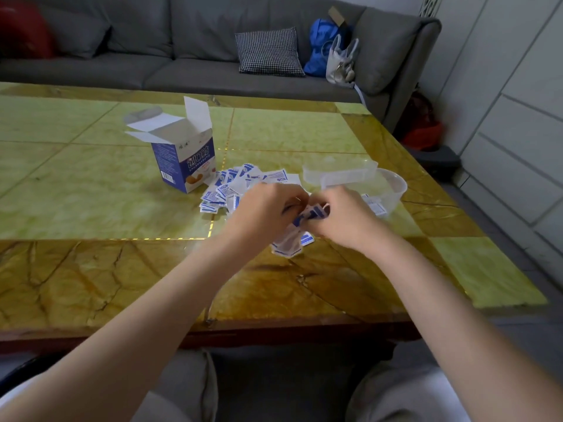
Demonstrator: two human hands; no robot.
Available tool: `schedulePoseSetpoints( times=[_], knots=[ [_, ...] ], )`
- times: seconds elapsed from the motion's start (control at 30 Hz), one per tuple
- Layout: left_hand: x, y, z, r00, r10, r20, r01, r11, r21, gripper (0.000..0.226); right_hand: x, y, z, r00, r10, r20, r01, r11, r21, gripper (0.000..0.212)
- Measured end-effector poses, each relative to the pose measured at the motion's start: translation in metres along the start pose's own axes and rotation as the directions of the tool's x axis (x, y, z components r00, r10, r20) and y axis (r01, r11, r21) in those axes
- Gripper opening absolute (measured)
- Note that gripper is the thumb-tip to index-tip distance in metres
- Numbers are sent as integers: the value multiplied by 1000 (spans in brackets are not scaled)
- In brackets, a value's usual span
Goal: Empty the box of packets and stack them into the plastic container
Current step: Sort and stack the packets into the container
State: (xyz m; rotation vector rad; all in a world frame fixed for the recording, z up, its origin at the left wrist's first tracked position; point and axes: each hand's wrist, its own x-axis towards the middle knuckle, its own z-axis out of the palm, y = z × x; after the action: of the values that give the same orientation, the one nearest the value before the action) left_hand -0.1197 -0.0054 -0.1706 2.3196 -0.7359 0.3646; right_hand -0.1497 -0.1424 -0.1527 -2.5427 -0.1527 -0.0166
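At frame centre, my left hand (pixel 268 205) and right hand (pixel 344 214) pinched a bunch of packets (pixel 307 216) together, squaring them for the plastic container (pixel 393 190).

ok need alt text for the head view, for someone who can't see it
Two bare hands, left hand and right hand, grip a bunch of blue-and-white packets above a green stone table. More loose packets lie beside an open box, with a clear plastic container to the right.
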Motion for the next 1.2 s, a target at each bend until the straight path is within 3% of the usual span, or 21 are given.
schedulePoseSetpoints(
  times=[0.07, 0.13, 0.2, 0.27, 0.4, 0.47, 0.53, 0.57, 0.63, 0.7, 0.73, 0.8, 0.9, 1.03, 1.13, 1.2],
  knots=[
    [0, 0, 3, 999, -29, -15, 29, 999, 37, 22, 3, 1, 1, 995, 80, -57, -60, 955, 292, 3],
    [1, -4, 2, 997, -78, -23, 79, 996, 37, 16, 2, 0, 1, 988, 140, -66, -80, 827, 557, 4],
    [0, -6, -1, 991, -125, -35, 123, 990, -67, 13, 3, -1, -2, 983, 164, -80, -75, 766, 638, 8],
    [0, -7, -5, 978, -196, -70, 176, 958, -228, 16, 4, -2, -4, 988, 143, -63, -74, 785, 615, 13],
    [3, -7, -10, 947, -299, -114, 224, 873, -433, 13, 1, -5, 5, 984, 88, 154, -155, 851, 502, 16],
    [5, -3, -8, 954, -287, -91, 222, 875, -429, 12, 1, -7, 9, 992, 78, 95, -116, 855, 506, 16],
    [7, -3, -4, 956, -288, -51, 243, 881, -406, 15, 1, -7, 4, 994, 36, -104, -3, 951, 308, 10],
    [8, -6, -2, 954, -297, -33, 266, 894, -361, 19, 1, -3, 1, 985, -22, -172, 47, 989, 140, 9],
    [10, -14, 3, 974, -227, -5, 226, 971, -77, 27, 1, 7, -3, 978, -122, -166, 94, 982, -166, 14],
    [7, -20, 15, 976, -70, 206, 30, 981, 189, 38, 1, 18, 1, 993, -113, -45, 90, 932, -351, 19],
    [5, -21, 20, 938, -46, 343, -43, 968, 247, 43, 0, 23, 5, 997, -79, 18, 80, 912, -402, 22],
    [5, -22, 28, 865, -61, 498, -120, 939, 323, 50, -1, 31, 11, 994, -25, 104, 67, 903, -424, 24],
    [12, -24, 28, 845, -22, 534, -231, 886, 402, 48, -1, 39, 13, 990, -16, 140, 68, 924, -376, 28],
    [19, -25, 25, 826, -50, 562, -203, 903, 379, 37, -3, 42, 8, 981, -8, 192, 69, 947, -314, 37],
    [22, -24, 25, 806, -71, 588, -178, 918, 355, 33, -4, 44, 5, 987, 21, 161, 16, 974, -226, 26],
    [22, -23, 22, 837, -91, 540, -115, 935, 337, 26, -3, 43, 2, 994, 32, 104, -23, 996, -90, 17]
  ],
)
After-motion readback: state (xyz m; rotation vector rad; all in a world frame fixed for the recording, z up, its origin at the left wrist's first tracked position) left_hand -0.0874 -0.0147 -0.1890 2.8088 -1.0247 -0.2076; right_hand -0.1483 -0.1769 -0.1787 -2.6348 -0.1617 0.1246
